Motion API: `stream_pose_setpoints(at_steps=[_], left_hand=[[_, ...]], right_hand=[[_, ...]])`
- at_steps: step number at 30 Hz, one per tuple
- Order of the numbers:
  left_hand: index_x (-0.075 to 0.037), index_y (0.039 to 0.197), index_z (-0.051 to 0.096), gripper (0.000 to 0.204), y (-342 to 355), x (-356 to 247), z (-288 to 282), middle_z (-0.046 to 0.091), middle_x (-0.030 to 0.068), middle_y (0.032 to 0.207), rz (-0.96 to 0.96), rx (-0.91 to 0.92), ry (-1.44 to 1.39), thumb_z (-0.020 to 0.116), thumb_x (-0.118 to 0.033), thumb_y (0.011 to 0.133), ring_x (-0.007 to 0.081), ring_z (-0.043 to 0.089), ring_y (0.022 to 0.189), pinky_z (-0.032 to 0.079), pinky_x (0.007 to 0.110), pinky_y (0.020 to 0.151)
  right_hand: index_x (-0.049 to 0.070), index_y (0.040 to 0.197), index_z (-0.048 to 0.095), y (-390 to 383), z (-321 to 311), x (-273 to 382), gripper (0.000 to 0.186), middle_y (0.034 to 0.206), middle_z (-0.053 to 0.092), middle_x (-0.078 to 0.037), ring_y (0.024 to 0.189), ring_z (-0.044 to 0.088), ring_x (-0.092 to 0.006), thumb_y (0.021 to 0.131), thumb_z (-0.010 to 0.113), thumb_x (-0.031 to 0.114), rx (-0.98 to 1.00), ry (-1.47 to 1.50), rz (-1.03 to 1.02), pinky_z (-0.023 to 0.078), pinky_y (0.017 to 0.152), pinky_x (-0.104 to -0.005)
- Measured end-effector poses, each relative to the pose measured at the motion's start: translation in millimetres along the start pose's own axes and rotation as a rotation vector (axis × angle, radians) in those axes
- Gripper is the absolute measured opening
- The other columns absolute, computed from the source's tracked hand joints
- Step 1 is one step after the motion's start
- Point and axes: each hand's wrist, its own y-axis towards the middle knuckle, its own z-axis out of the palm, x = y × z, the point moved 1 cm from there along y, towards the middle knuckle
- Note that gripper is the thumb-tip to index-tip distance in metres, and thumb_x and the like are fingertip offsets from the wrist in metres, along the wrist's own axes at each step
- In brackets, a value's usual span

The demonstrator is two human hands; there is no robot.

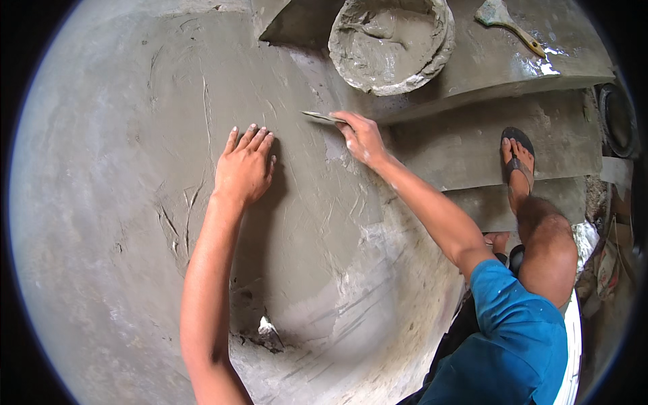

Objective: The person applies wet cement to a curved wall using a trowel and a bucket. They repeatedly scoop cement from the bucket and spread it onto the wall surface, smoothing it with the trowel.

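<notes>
My left hand [244,167] rests on the grey plastered wall [177,108], fingers stretched out and pointing up the surface. To its right, my right hand [363,140] grips a thin flat blade, like a putty knife [318,116], seen nearly edge-on. Its tip points left, close to the wall; whether it touches is hard to tell. The handle is hidden by my fingers. Around both hands the wet coat shows ridges and streaks. Below, it gives way to a paler, scraped patch [378,283]. Low between my arms is a small dark hole with a bright spot.
A round bucket [442,57] of wet grey plaster stands above my right hand, on an upper step. A wide brush [507,24] with a wooden handle lies farther right. My sandalled foot [518,156] is on the step [466,152] below. Dark clutter lines the right edge.
</notes>
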Motion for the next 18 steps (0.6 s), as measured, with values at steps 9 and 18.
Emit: stream_pose_setpoints(at_steps=[9, 18], left_hand=[[-0.012, 0.16, 0.046, 0.054, -20.3, -21.3, 9.9, 0.046, 0.0062, 0.167, 0.063, -0.018, -0.032, 0.05, -0.031, 0.11, 0.0238, 0.034, 0.159, 0.018, 0.048, 0.135], [-0.01, 0.159, 0.048, 0.055, -28.5, -44.3, 16.7, 0.049, 0.0078, 0.165, 0.16, -0.035, -0.073, 0.052, -0.031, 0.108, 0.0248, 0.037, 0.158, 0.02, 0.048, 0.134]], right_hand=[[0.001, 0.131, 0.068, -144.8, -3.8, 41.4, 0.045, 0.126, 0.072, -0.022, 0.118, 0.069, -0.0411, 0.089, 0.057, -0.009, 0.189, 0.073, -0.058, 0.056, 0.101, -0.0471], [-0.004, 0.131, 0.067, -264.4, -29.6, 100.3, 0.045, 0.128, 0.073, -0.019, 0.118, 0.071, -0.0367, 0.089, 0.056, -0.01, 0.381, 0.145, -0.082, 0.058, 0.103, -0.0462]])
